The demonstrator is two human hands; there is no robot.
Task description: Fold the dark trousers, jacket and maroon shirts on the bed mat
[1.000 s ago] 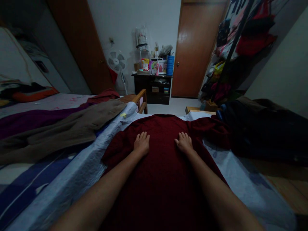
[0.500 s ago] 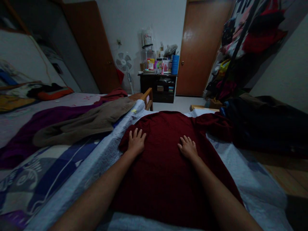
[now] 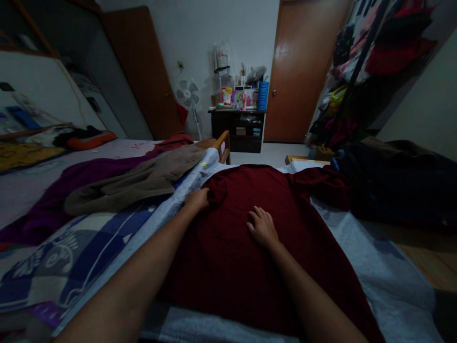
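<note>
A dark red shirt (image 3: 239, 267) lies spread over a pale blue cloth (image 3: 374, 267), its right-hand sleeve stretched out toward a dark pile. At the shirt's left edge, my left hand (image 3: 197, 199) is closed on the bunched fabric near the left sleeve; its fingertips are partly hidden in the folds. Resting palm down on the middle of the shirt is my right hand (image 3: 263, 226), fingers outstretched, holding nothing.
On the left, a grey-brown garment (image 3: 143, 178) and a purple cloth (image 3: 78, 183) lie on a bed by a blue patterned blanket (image 3: 89, 252). Dark folded clothes (image 3: 400, 181) are heaped on the right. Beyond stand a wooden bed end (image 3: 223, 145), a fan (image 3: 188, 93) and a black cabinet (image 3: 235, 126).
My left hand has gone from lying flat to closing on the shirt's left edge, folding the sleeve inward. My right hand has slid left across the shirt, still flat.
</note>
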